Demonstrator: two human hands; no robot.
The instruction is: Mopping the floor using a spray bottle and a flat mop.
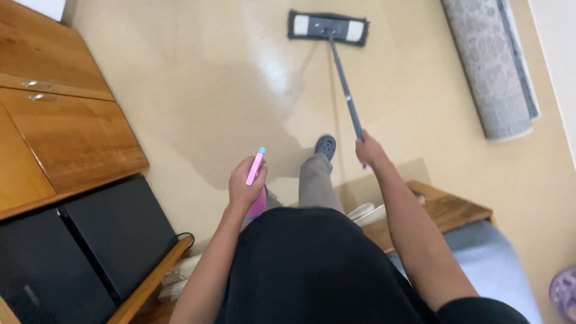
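Cream-coloured flooring (198,72) fills most of the head view, glossy under a patch of reflected light, with a darker wet-looking area spreading toward the middle of the frame. At 12 o'clock lies the flat mop head (327,27), a dark rectangular frame with pale pad ends, pressed flat on the floor. Its grey pole (344,84) slants down from the mop head toward 5 o'clock and ends in the right hand (369,150), whose fingers are wrapped tight around the pole's lower end.

The left hand (245,183), just left of centre, is closed around a pink spray bottle (257,174); the bottle's slim pink neck with a light blue tip points up toward 1 o'clock, and its body shows below the palm. Between the two hands a leg in grey trousers reaches forward, ending in a grey clog (325,146) planted on the floor near the pole.

At 9 o'clock stands a wooden cabinet (66,132) with metal handles, and below it, at 8 o'clock, two black boxes (108,240). A rolled grey rug (489,66) lies at 2 o'clock along the wall. At 4 o'clock a low wooden table (447,210) sits behind the right forearm.
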